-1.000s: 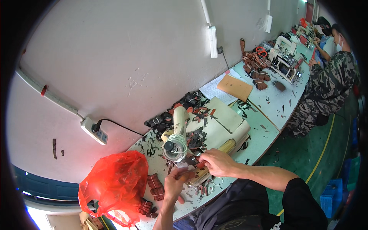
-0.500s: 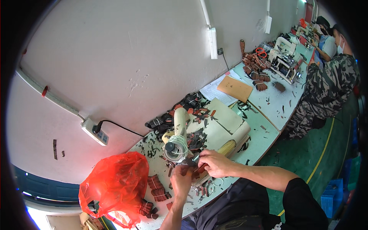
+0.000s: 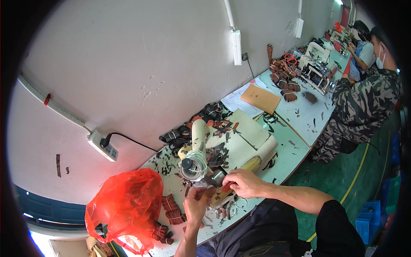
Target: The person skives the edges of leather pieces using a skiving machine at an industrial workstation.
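Landmark: the cream machine (image 3: 198, 155) with a thread spool on its near end, standing on the tabletop (image 3: 295, 152).

Left hand (image 3: 196, 204) sits just in front of the machine, nearest the person, fingers curled shut around a small brown strap piece (image 3: 210, 192). Right hand (image 3: 243, 183) is to the right of the left hand, also just in front of the machine, fingers (image 3: 229, 180) pinched closed on the other end of the same strap piece near a reddish tip. Strap piece spans between the two hands, right below the machine's spool end; exact shape too small to tell.

Left of the machine: red plastic bag (image 3: 124, 207) on the tabletop edge, with bundles of brown straps (image 3: 171, 210) between bag and left hand. Small metal rings and scraps lie on the tabletop under the hands.

Right of the machine: cream board sheets (image 3: 248, 137), dark scraps scattered on them.

Behind the machine: heap of dark and red strap pieces (image 3: 201, 120) against the wall. Left of it on the wall, a white power strip (image 3: 102, 145) with a black plug.

Far beyond the machine, along the tabletop: brown envelope (image 3: 260, 98), more brown strap bundles (image 3: 284, 79), a second machine (image 3: 317, 68), and a person in a camouflage jacket (image 3: 364, 107) seated there.
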Tool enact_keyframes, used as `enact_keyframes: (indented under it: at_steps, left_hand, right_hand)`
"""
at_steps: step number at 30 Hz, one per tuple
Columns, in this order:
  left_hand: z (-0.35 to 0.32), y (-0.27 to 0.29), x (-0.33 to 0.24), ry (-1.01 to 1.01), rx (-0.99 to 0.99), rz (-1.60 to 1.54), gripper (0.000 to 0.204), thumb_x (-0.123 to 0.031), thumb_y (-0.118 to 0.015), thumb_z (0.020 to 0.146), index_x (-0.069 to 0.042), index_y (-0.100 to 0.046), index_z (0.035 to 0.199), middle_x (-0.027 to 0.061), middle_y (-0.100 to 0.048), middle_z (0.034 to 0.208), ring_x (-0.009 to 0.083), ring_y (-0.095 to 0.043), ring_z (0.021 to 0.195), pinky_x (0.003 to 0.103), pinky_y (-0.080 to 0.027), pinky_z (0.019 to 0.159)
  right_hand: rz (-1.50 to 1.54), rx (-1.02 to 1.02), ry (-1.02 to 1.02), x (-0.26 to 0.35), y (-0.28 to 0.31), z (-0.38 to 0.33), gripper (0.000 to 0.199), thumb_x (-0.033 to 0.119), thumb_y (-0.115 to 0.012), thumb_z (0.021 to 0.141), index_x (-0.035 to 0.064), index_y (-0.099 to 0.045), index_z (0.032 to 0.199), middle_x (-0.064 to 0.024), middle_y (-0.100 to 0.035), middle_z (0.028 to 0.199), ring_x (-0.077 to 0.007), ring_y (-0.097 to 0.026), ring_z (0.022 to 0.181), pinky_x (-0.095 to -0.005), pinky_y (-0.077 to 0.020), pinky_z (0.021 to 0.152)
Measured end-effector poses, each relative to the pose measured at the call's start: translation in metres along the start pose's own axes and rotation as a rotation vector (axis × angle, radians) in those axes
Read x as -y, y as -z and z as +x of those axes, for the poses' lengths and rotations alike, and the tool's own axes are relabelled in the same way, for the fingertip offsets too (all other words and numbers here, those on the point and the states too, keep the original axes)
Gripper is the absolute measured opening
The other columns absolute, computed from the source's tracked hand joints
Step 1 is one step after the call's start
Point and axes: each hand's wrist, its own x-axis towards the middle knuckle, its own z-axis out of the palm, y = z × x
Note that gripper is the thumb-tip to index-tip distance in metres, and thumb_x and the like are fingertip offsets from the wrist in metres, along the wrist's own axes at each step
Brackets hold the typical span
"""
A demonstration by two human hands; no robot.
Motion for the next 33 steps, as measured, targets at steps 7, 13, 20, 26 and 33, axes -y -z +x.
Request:
enact_keyframes:
  at_steps: [7,13,20,26,33]
  left_hand:
    - [0.002,-0.018,-0.014,0.029,-0.044,-0.021,0.019,-0.009,-0.066,0.084,0.006,-0.064,0.095,0.0116,-0.07,0.081,0.0121,-0.066,0.067,0.025,-0.054,0.059]
    - [0.001,-0.011,0.022,-0.074,-0.11,-0.188,0.015,-0.004,-0.062,0.089,0.005,-0.06,0.1,0.0117,-0.066,0.088,0.0156,-0.065,0.067,0.026,-0.056,0.058]
    - [-0.052,0.059,0.081,0.083,-0.444,-0.243,0.008,-0.005,-0.061,0.089,0.002,-0.06,0.093,0.0056,-0.06,0.075,0.0105,-0.056,0.058,0.023,-0.048,0.049]
    - [-0.103,0.091,0.162,0.213,-0.614,-0.055,0.015,-0.012,-0.063,0.085,0.003,-0.063,0.091,0.0076,-0.063,0.074,0.0129,-0.057,0.057,0.025,-0.047,0.048]
    - [-0.133,0.088,0.185,0.279,-0.608,0.244,0.023,-0.016,-0.066,0.084,0.001,-0.067,0.098,0.016,-0.068,0.087,0.0258,-0.066,0.077,0.036,-0.052,0.073]
  right_hand:
    - [0.012,0.001,0.076,-0.006,-0.008,0.004,0.022,-0.003,-0.057,0.073,0.0034,-0.066,0.091,-0.0131,-0.059,0.103,-0.031,-0.058,0.095,-0.0394,-0.0473,0.082]
    - [-0.145,-0.203,0.208,0.003,0.002,-0.004,0.03,-0.002,-0.061,0.076,0.0048,-0.064,0.105,-0.0065,-0.063,0.095,-0.027,-0.059,0.093,-0.0342,-0.0503,0.08]
    - [-0.413,-0.525,0.609,-0.009,0.033,-0.024,0.03,0.006,-0.068,0.073,0.0083,-0.067,0.102,-0.0007,-0.065,0.098,-0.0188,-0.057,0.096,-0.0312,-0.0509,0.08]
    - [-0.176,-0.566,0.216,-0.029,0.039,-0.002,0.017,0.0,-0.06,0.078,0.0057,-0.066,0.093,-0.0076,-0.066,0.093,-0.0286,-0.057,0.083,-0.0396,-0.0441,0.075]
    - [-0.411,-0.662,0.071,-0.013,0.044,0.002,0.022,0.01,-0.064,0.083,0.0042,-0.061,0.105,-0.0149,-0.056,0.098,-0.0331,-0.053,0.092,-0.0431,-0.0422,0.075]
